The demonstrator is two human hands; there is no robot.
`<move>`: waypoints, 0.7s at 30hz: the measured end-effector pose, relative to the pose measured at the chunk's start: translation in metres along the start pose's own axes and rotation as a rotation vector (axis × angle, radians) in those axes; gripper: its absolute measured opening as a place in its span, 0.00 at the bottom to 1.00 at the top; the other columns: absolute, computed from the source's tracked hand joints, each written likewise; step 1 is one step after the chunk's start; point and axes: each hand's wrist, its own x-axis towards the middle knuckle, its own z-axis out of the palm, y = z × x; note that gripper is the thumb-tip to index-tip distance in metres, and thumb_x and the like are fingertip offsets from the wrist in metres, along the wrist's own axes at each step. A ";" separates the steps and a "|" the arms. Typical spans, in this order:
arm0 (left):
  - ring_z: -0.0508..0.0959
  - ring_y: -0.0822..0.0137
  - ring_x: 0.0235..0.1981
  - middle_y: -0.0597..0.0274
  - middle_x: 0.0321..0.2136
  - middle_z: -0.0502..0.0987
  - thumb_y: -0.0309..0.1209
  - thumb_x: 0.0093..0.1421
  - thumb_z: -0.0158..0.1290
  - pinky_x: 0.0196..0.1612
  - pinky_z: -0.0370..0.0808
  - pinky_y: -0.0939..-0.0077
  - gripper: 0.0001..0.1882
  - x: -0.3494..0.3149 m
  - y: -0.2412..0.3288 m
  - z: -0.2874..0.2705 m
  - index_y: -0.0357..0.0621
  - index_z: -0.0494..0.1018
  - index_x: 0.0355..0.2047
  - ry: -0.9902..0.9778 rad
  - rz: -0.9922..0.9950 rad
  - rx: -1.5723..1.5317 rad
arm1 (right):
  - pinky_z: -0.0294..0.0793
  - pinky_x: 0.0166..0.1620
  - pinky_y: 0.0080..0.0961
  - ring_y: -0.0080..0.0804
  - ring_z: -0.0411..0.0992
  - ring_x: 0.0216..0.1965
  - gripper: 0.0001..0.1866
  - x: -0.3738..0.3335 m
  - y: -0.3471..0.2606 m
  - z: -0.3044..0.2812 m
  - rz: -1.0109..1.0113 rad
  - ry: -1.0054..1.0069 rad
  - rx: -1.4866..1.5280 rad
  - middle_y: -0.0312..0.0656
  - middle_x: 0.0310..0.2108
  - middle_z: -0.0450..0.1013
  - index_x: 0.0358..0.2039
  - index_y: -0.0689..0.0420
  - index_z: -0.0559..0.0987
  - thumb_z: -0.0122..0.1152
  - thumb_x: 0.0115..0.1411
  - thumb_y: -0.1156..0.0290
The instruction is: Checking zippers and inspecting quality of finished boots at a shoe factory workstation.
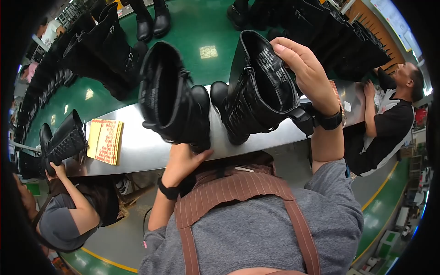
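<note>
Two tall black boots stand side by side before me, their open tops toward me. At the heel of the left boot (198, 126) is my left hand (183, 161), its thumb stretched along the boot and its other fingers partly hidden. That boot looks slightly blurred. My right hand (305, 68) pinches the top rim of the right boot (243, 107), thumb inside and fingers outside. Pale printing shows on the right boot's dark lining, and straps and buckles run round its shaft.
The boots rest on a shiny metal bench (137, 153). Yellow and red printed sheets (104, 141) lie to the left. A co-worker at left holds another black boot (64, 142); another person (387, 114) works at right. Rows of boots (101, 50) stand beyond the bench.
</note>
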 end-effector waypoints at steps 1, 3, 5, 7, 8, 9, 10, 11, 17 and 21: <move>0.71 0.44 0.50 0.41 0.48 0.71 0.36 0.45 0.66 0.52 0.68 0.60 0.36 -0.001 -0.003 -0.006 0.36 0.66 0.52 -0.093 -0.024 0.001 | 0.64 0.31 0.16 0.14 0.63 0.26 0.15 -0.001 0.001 0.000 -0.012 0.016 0.020 0.28 0.24 0.66 0.33 0.63 0.74 0.46 0.67 0.64; 0.70 0.43 0.52 0.41 0.50 0.71 0.32 0.46 0.65 0.53 0.68 0.60 0.35 -0.004 -0.009 -0.018 0.37 0.65 0.54 -0.158 0.073 0.037 | 0.64 0.31 0.15 0.14 0.63 0.26 0.15 -0.002 0.003 0.002 -0.017 0.027 0.033 0.28 0.24 0.66 0.34 0.63 0.75 0.45 0.68 0.64; 0.70 0.43 0.52 0.42 0.51 0.71 0.30 0.47 0.64 0.53 0.68 0.60 0.33 -0.005 -0.014 -0.028 0.39 0.65 0.54 -0.191 0.055 0.021 | 0.64 0.31 0.15 0.14 0.63 0.26 0.15 -0.001 0.004 0.004 -0.028 0.033 0.062 0.28 0.24 0.66 0.34 0.63 0.75 0.45 0.68 0.64; 0.69 0.43 0.53 0.43 0.52 0.71 0.25 0.49 0.61 0.53 0.68 0.61 0.29 -0.007 -0.017 -0.036 0.43 0.68 0.53 -0.233 -0.030 0.031 | 0.65 0.31 0.15 0.14 0.64 0.26 0.15 -0.001 0.005 0.004 -0.041 0.050 0.057 0.29 0.25 0.68 0.35 0.63 0.75 0.45 0.68 0.64; 0.69 0.43 0.53 0.43 0.52 0.71 0.25 0.49 0.61 0.53 0.68 0.61 0.29 -0.006 -0.018 -0.040 0.43 0.68 0.53 -0.236 -0.030 0.032 | 0.65 0.31 0.15 0.14 0.64 0.26 0.15 -0.001 0.005 0.004 -0.057 0.038 0.056 0.29 0.25 0.68 0.35 0.63 0.75 0.45 0.68 0.64; 0.70 0.43 0.52 0.43 0.50 0.72 0.24 0.50 0.59 0.52 0.68 0.61 0.27 -0.006 -0.019 -0.043 0.43 0.69 0.52 -0.186 -0.081 0.066 | 0.65 0.32 0.14 0.14 0.64 0.27 0.15 -0.001 0.006 0.003 -0.045 0.043 0.074 0.28 0.25 0.68 0.35 0.63 0.75 0.46 0.68 0.65; 0.71 0.43 0.51 0.43 0.48 0.73 0.24 0.50 0.58 0.52 0.68 0.61 0.25 -0.005 -0.019 -0.046 0.42 0.70 0.51 -0.157 -0.186 0.125 | 0.65 0.32 0.14 0.14 0.64 0.27 0.14 -0.002 0.006 0.002 -0.055 0.034 0.105 0.28 0.25 0.68 0.35 0.63 0.75 0.46 0.67 0.65; 0.73 0.42 0.48 0.42 0.43 0.76 0.22 0.51 0.54 0.50 0.70 0.61 0.20 -0.003 -0.018 -0.050 0.38 0.72 0.47 -0.069 -0.103 0.143 | 0.65 0.32 0.14 0.14 0.64 0.27 0.14 -0.003 0.007 0.001 -0.031 0.050 0.094 0.28 0.25 0.68 0.35 0.63 0.75 0.46 0.67 0.65; 0.75 0.75 0.37 0.60 0.35 0.78 0.24 0.63 0.50 0.42 0.71 0.80 0.14 0.022 0.015 -0.084 0.34 0.71 0.48 0.473 -0.071 -0.434 | 0.63 0.36 0.12 0.13 0.62 0.30 0.12 -0.004 0.008 0.004 0.023 0.112 0.208 0.26 0.29 0.68 0.37 0.63 0.75 0.49 0.66 0.66; 0.68 0.79 0.26 0.68 0.23 0.71 0.31 0.66 0.46 0.35 0.66 0.84 0.16 0.037 0.054 -0.113 0.36 0.69 0.51 0.570 0.125 -0.619 | 0.65 0.37 0.13 0.12 0.66 0.31 0.13 -0.004 0.003 0.008 0.087 0.020 0.385 0.30 0.29 0.71 0.38 0.65 0.73 0.45 0.68 0.68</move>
